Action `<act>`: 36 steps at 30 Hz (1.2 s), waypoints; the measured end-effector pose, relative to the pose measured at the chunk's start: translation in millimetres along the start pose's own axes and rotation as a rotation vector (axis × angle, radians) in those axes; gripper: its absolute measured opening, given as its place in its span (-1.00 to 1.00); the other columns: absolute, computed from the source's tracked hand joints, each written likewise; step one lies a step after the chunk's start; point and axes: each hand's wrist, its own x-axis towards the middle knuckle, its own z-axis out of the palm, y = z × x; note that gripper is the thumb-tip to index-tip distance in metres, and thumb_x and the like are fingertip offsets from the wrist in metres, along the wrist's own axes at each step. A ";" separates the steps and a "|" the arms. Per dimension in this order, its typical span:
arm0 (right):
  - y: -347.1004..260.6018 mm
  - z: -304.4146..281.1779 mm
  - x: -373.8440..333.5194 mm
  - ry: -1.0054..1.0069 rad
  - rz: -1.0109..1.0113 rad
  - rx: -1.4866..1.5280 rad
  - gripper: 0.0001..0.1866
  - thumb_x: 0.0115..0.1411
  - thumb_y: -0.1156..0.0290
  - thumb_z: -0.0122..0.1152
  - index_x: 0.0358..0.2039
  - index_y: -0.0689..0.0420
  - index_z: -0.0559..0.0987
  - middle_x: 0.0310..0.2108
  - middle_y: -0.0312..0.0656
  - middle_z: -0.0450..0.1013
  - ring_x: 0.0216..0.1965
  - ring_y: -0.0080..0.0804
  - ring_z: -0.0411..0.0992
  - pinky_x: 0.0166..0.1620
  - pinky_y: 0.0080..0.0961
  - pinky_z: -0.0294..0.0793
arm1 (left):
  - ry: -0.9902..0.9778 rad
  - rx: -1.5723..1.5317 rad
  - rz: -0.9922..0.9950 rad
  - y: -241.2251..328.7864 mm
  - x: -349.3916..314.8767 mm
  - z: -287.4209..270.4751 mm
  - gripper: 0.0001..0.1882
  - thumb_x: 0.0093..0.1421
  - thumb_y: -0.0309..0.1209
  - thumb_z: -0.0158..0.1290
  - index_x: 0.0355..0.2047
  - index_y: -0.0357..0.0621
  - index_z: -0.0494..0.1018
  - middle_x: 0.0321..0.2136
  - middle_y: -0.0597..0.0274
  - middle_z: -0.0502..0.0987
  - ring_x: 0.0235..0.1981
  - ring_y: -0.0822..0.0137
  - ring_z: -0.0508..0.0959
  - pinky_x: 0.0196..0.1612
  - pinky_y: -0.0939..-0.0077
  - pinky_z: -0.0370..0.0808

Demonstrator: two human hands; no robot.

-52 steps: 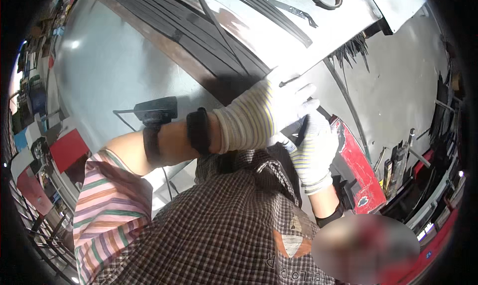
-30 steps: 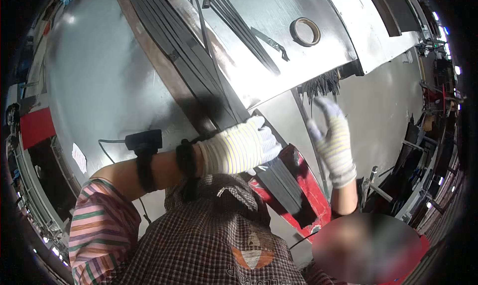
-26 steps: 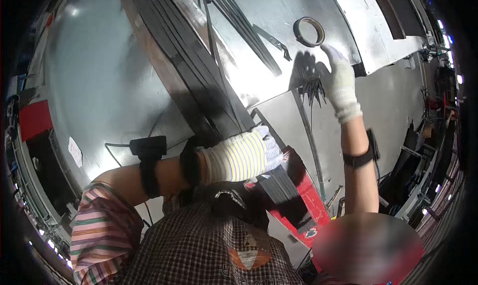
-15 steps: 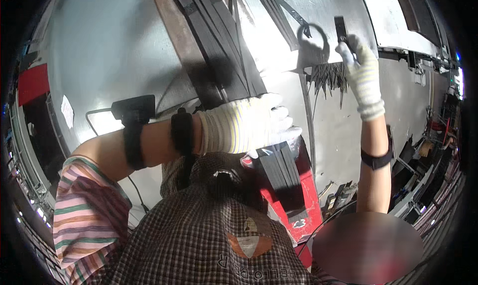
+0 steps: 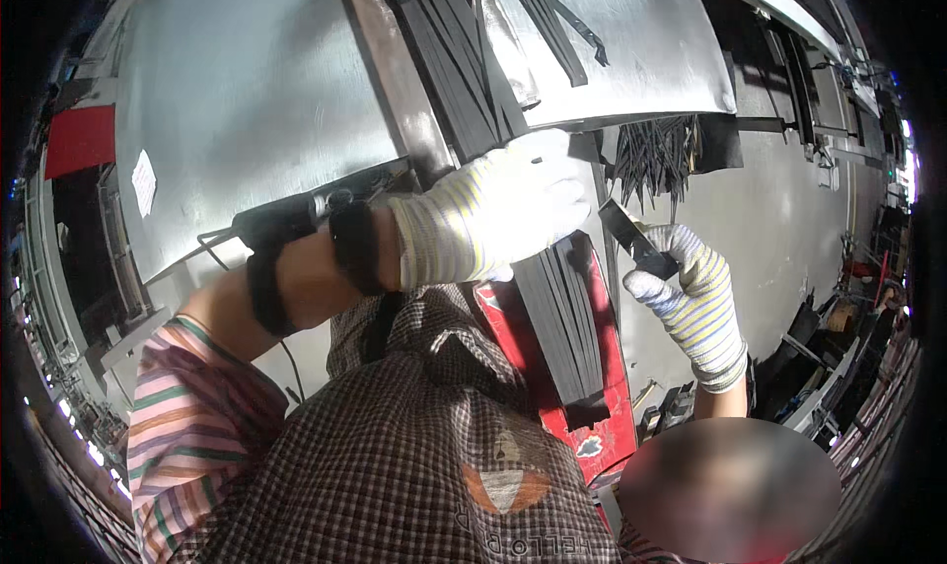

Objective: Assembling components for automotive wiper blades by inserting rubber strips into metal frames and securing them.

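Note:
My left hand [image 5: 528,204], in a white striped knit glove, lies across a bundle of long flat black strips [image 5: 564,317], its fingers curled over them near the table's front edge. The strips run from the metal table [image 5: 266,91] under that hand onto a narrow red support [image 5: 617,396] close to my body. To the right, my gloved right hand [image 5: 695,303] pinches a short flat black piece [image 5: 631,234] with a shiny face between thumb and fingers. The piece is tilted and sits apart from the bundle. What it is exactly cannot be made out.
Another group of black strips [image 5: 552,32] lies farther back on the table. Thin black offcuts [image 5: 656,160] hang in a cluster below the table's edge. A red panel [image 5: 81,140] stands at the far left. Small dark items [image 5: 676,406] lie right of the red support.
My right hand has come from the table's right corner nearer to my body and leftward, carrying the black piece. My left hand stays on the strips. The view has shifted slightly.

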 end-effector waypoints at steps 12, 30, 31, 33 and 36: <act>-44.0 17.5 -21.7 -0.049 -0.526 -0.517 -0.53 -0.03 0.18 0.46 -0.17 0.19 0.58 -0.24 0.00 0.54 -0.12 0.09 0.49 0.00 -0.06 0.45 | 0.471 -1.040 -0.843 96.8 -25.9 -43.3 -0.55 -0.12 -0.44 0.49 -0.24 -0.26 0.53 -0.38 0.24 0.53 -0.36 0.41 0.57 -0.29 0.50 0.52; 79.4 -34.0 82.5 -0.110 -0.163 -0.047 -0.66 0.04 0.24 0.57 -0.56 0.10 0.54 -0.57 -0.40 0.45 -0.50 -0.65 0.33 -0.42 -0.59 0.30 | 0.456 -1.533 -1.095 118.9 -84.0 -72.6 -0.91 0.27 -0.55 0.09 -0.28 -0.17 0.39 -0.47 0.40 0.44 -0.52 0.57 0.45 -0.44 0.65 0.42; 87.7 -19.6 86.6 -0.125 -0.023 0.113 -0.69 0.06 0.28 0.56 -0.55 0.11 0.54 -0.56 -0.44 0.43 -0.48 -0.71 0.30 -0.38 -0.63 0.32 | 0.383 -1.588 -1.257 118.5 -87.5 -74.6 -0.92 0.29 -0.52 0.08 -0.29 -0.19 0.38 -0.41 0.33 0.47 -0.48 0.54 0.49 -0.39 0.61 0.46; 101.5 14.3 92.4 -0.086 -0.034 0.190 -0.72 0.09 0.34 0.53 -0.55 0.12 0.55 -0.56 -0.45 0.44 -0.47 -0.71 0.32 -0.36 -0.63 0.35 | 0.497 -1.634 -1.247 121.8 -96.3 -66.3 -0.94 0.32 -0.51 0.04 -0.27 -0.21 0.37 -0.42 0.35 0.47 -0.48 0.55 0.50 -0.42 0.64 0.46; 98.8 53.6 88.4 -0.072 0.004 0.289 -0.82 0.18 0.39 0.43 -0.29 0.18 0.60 -0.36 -0.35 0.52 -0.29 -0.66 0.39 -0.15 -0.61 0.43 | 0.496 -1.644 -1.289 120.2 -106.4 -67.3 -0.96 0.34 -0.53 0.00 -0.23 -0.18 0.36 -0.43 0.35 0.46 -0.52 0.55 0.50 -0.49 0.67 0.42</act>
